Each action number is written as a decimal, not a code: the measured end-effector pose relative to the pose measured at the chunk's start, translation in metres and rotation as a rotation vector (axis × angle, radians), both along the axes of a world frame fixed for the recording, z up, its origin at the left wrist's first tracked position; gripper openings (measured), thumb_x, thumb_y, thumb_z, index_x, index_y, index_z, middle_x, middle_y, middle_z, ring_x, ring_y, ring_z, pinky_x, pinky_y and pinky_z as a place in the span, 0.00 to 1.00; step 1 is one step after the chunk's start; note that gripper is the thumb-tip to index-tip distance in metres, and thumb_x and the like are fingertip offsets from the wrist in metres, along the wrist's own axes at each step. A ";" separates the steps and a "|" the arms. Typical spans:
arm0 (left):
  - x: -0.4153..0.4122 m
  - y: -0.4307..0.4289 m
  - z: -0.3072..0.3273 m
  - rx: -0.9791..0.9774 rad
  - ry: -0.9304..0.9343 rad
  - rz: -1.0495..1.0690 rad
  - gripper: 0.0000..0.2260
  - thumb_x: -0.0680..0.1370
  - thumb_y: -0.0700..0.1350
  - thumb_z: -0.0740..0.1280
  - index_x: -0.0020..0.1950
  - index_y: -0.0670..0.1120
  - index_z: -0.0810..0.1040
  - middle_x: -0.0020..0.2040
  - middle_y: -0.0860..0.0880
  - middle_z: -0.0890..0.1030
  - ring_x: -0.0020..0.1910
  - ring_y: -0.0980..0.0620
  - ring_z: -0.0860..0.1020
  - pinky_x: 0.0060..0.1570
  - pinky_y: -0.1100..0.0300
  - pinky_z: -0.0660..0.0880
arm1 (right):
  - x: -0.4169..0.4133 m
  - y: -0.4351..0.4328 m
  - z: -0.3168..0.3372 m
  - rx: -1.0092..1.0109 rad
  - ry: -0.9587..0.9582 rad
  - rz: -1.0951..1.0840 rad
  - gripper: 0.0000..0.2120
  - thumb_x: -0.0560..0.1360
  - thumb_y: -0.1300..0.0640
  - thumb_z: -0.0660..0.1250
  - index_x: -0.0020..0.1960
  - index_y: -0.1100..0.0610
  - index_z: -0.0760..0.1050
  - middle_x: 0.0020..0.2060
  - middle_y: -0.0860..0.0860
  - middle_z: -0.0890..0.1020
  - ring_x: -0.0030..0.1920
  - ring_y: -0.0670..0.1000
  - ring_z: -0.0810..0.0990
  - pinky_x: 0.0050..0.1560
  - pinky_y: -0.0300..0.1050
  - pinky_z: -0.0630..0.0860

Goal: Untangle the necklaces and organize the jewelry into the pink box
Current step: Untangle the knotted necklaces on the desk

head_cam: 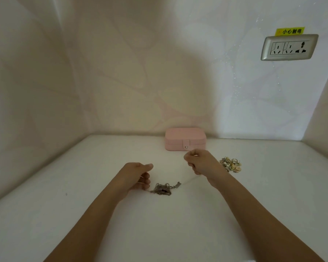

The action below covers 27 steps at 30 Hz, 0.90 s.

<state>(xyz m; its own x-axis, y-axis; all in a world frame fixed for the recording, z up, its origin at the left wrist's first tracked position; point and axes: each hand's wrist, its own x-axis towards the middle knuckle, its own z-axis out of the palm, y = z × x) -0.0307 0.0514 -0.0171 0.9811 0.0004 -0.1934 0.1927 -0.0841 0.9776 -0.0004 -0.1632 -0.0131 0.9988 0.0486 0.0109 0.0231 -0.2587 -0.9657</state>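
A tangled clump of silver necklaces [163, 189] lies on the white surface between my hands. My left hand [138, 176] has curled fingers that pinch a chain at the clump's left edge. My right hand [199, 161] is raised above the surface and pinches a thin chain that runs down to the clump. The pink box [185, 138] stands shut with its snap clasp fastened, against the back wall just behind my right hand.
A small pile of gold and silver rings and earrings [231, 164] lies right of my right hand. Walls enclose the white table [83, 186] at the left, back and right. A wall socket [289, 47] with a yellow label sits high on the right.
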 end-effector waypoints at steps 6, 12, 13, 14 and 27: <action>0.007 0.004 -0.011 0.314 -0.213 0.072 0.01 0.75 0.41 0.70 0.43 0.45 0.81 0.43 0.47 0.83 0.39 0.52 0.78 0.48 0.57 0.77 | -0.002 0.001 -0.010 -0.532 -0.197 0.129 0.04 0.75 0.55 0.68 0.47 0.54 0.81 0.38 0.43 0.78 0.40 0.43 0.76 0.39 0.33 0.69; 0.006 0.007 -0.012 0.472 -0.309 0.095 0.03 0.73 0.41 0.72 0.43 0.48 0.79 0.41 0.50 0.82 0.35 0.58 0.79 0.39 0.63 0.76 | -0.020 0.026 -0.018 -0.531 -0.230 0.449 0.08 0.65 0.51 0.77 0.42 0.51 0.81 0.36 0.45 0.81 0.35 0.40 0.75 0.38 0.36 0.72; 0.005 0.006 -0.011 0.469 -0.294 0.050 0.04 0.72 0.41 0.74 0.41 0.46 0.79 0.38 0.49 0.82 0.31 0.58 0.78 0.34 0.64 0.75 | -0.020 0.028 -0.019 -0.539 -0.249 0.443 0.07 0.66 0.53 0.76 0.42 0.52 0.81 0.34 0.44 0.80 0.33 0.39 0.75 0.36 0.33 0.71; 0.004 0.005 -0.010 0.483 -0.272 -0.012 0.06 0.71 0.43 0.75 0.40 0.45 0.79 0.35 0.49 0.81 0.28 0.59 0.78 0.29 0.66 0.73 | -0.019 0.029 -0.019 -0.541 -0.261 0.426 0.05 0.68 0.56 0.75 0.43 0.54 0.82 0.32 0.44 0.80 0.31 0.39 0.74 0.35 0.32 0.72; -0.005 -0.020 -0.010 0.267 -0.312 -0.261 0.06 0.72 0.35 0.72 0.37 0.43 0.78 0.32 0.50 0.80 0.31 0.57 0.75 0.35 0.67 0.69 | -0.014 0.016 -0.003 0.426 0.205 0.480 0.06 0.78 0.63 0.64 0.42 0.61 0.76 0.34 0.53 0.79 0.36 0.50 0.78 0.42 0.42 0.77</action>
<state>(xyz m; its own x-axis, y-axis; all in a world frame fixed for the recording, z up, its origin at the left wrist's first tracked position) -0.0359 0.0311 -0.0272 0.9663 -0.2437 0.0832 -0.1668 -0.3461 0.9232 -0.0146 -0.1469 -0.0159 0.8517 0.5206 -0.0597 -0.1538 0.1394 -0.9782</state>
